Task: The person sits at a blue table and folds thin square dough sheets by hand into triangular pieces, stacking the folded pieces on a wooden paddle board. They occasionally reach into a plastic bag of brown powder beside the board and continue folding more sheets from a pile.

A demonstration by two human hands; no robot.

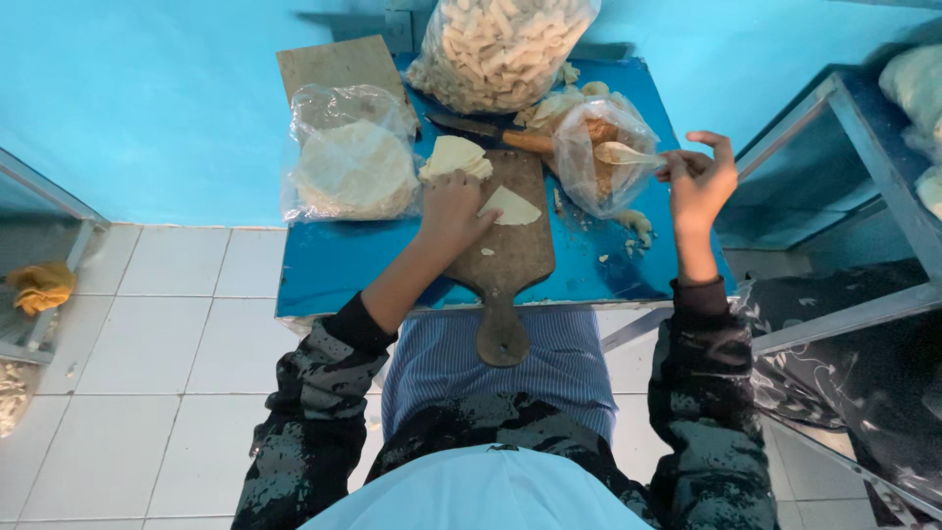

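Blue table with wooden board, bags

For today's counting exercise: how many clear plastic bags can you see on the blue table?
3: one of round flat wrappers at the left, one large bag of pale pieces at the back, one open bag of filling by the right hand.

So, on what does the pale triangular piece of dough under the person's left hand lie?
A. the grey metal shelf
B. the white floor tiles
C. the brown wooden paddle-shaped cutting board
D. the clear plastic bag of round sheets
C: the pale triangular piece of dough lies flat on the brown wooden paddle-shaped cutting board, with the left hand touching its edge.
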